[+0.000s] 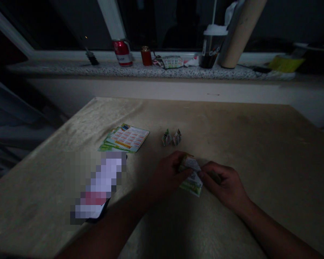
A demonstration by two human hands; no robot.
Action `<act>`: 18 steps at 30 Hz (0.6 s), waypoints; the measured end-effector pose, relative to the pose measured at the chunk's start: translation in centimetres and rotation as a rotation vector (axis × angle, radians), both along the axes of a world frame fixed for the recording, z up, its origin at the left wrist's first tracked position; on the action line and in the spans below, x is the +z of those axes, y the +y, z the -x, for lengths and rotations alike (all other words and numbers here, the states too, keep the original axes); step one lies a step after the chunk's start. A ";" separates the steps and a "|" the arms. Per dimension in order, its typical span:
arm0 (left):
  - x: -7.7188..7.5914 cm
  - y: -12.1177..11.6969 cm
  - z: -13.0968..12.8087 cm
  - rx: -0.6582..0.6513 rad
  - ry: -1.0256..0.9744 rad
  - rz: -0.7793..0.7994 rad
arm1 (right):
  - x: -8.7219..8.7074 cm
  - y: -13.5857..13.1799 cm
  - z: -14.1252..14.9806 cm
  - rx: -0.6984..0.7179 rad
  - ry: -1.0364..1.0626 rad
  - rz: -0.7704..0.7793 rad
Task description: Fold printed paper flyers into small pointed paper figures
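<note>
A partly folded sheet of printed paper, green and white, is held just above or on the table between my two hands. My left hand grips its left side, thumb across the front and fingers behind. At its right edge my right hand pinches the paper between thumb and index finger, the other fingers curled. Beyond my hands stand two small folded paper pieces side by side. To their left lies a fanned stack of printed leaflets with green edges.
A lit phone, its screen blurred out, lies by my left forearm. On the granite windowsill stand a red can, a small red jar, a lidded cup with a straw and a tall cardboard tube. The table has a pale cover.
</note>
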State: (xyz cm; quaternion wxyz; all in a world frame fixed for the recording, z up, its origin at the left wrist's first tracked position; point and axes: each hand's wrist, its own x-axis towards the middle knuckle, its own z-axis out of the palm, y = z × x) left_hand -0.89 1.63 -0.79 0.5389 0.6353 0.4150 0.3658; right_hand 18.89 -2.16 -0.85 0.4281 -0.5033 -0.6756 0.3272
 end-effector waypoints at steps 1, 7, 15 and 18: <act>-0.1 0.0 0.0 -0.015 -0.027 0.022 | 0.0 0.0 0.0 0.004 -0.001 0.000; -0.1 0.0 0.1 -0.019 -0.073 -0.041 | 0.0 0.0 0.0 -0.101 0.063 0.037; 1.1 -1.1 1.0 -0.051 0.341 -0.596 | 0.0 0.2 0.0 -0.230 0.124 0.052; 1.3 -1.3 0.9 0.026 0.469 -0.826 | 0.1 0.2 0.0 -0.249 0.131 0.040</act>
